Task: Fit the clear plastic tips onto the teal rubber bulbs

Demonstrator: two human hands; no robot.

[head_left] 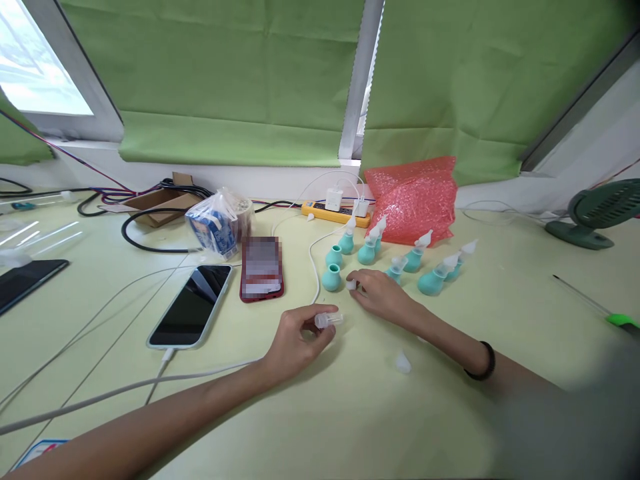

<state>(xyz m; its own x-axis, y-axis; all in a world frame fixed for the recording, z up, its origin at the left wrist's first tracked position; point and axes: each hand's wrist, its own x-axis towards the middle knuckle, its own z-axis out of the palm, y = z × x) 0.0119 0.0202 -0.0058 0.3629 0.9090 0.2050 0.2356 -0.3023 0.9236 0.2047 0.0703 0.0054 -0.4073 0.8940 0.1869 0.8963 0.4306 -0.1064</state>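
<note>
Nearest on pale surface (320,427): a loose white nozzle (403,363), lying just R of & below the hands. L hand (295,341) next; its grip is closed on a clear tube (329,319), held approx. horiz. btwn thumb & fingers. R hand (383,293) a bit farther; its grip pinches a small white piece (351,285) at fingertips, just beside an open-mouthed teal bulb (331,279). 2nd open bulb (334,256) right behind that one. More teal bulbs w/ nozzles on (431,283) stand/lean R of & behind R hand. Light-cased phone (190,308) off L, plugged in; red-cased phone (261,270) behind. At back: yellow power strip (310,211) w/ chargers, red bubble-wrap bag (415,200), then green blinds (235,80).
</note>
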